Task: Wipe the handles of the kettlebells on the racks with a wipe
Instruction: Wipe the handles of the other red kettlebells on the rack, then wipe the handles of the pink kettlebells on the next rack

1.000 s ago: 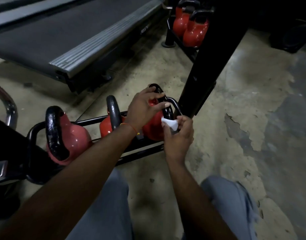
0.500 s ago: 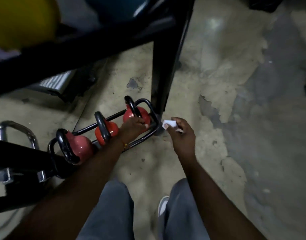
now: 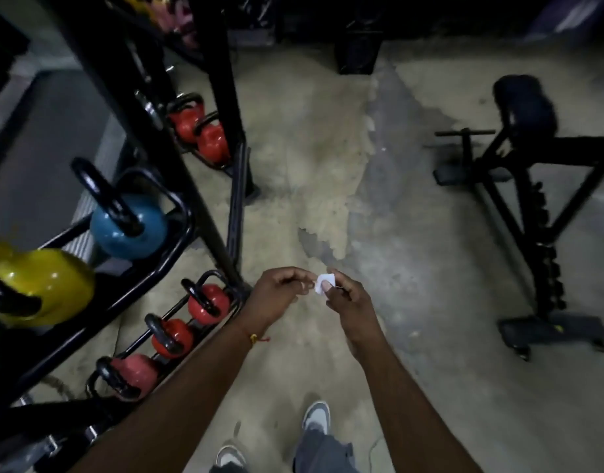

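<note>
A small white folded wipe (image 3: 324, 283) is pinched in my right hand (image 3: 346, 297), held in the air over the floor. My left hand (image 3: 280, 295) hovers just left of it with fingers curled, its fingertips close to the wipe's edge; whether they touch it I cannot tell. Three red kettlebells (image 3: 172, 336) with black handles stand in a row on the lowest rack rail, down and left of my hands. A blue kettlebell (image 3: 128, 227) and a yellow kettlebell (image 3: 41, 285) sit on the rail above. Two more red kettlebells (image 3: 201, 131) sit farther back.
The black rack frame (image 3: 212, 213) runs diagonally along the left side. A black exercise machine (image 3: 539, 206) stands at the right. Worn concrete floor (image 3: 328, 172) lies between them. My shoes (image 3: 316, 418) show at the bottom.
I have stood up and the view has risen. My left hand left the rightmost red kettlebell and came up beside the wipe. Both hands now hang clear of the rack.
</note>
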